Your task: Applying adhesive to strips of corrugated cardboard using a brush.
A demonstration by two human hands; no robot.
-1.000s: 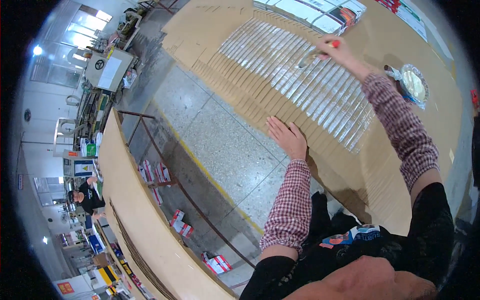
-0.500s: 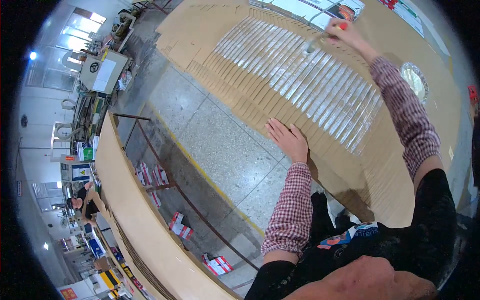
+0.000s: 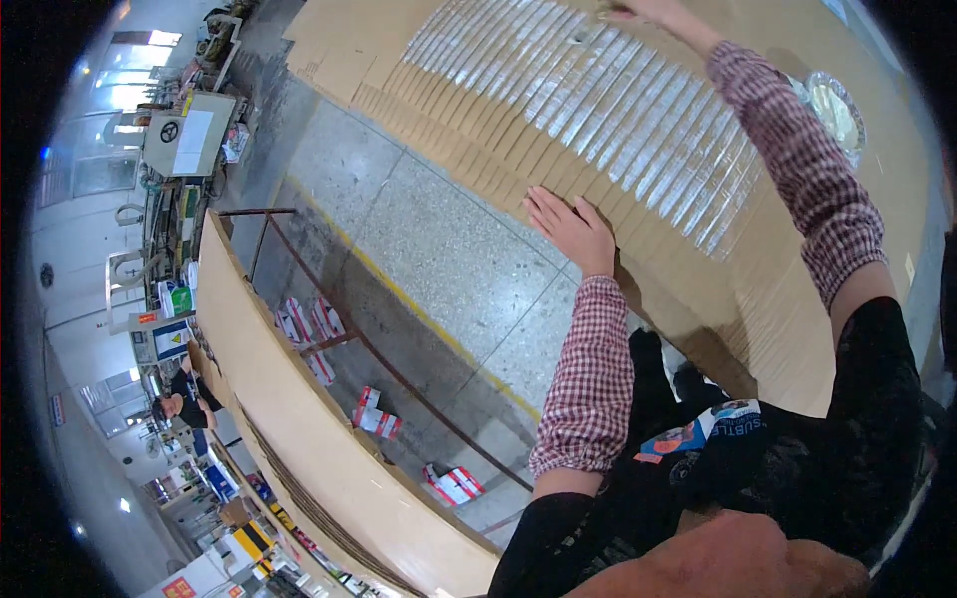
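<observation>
Left fingers (image 3: 550,209) on cardboard (image 3: 488,135), bowl (image 3: 835,112) by right sleeve (image 3: 797,149), packages (image 3: 379,415) on floor (image 3: 439,254)

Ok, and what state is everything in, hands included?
Cardboard sheets, fanned out, streaked glossy
Brush, blurred, tip at the sheets
Right hand, partly cut off, seemingly gripping the brush
Left hand, palm down on the sheets' edge
Dish, uncovered, holding pale paste
Red-and-white packages, lying on the floor
</observation>
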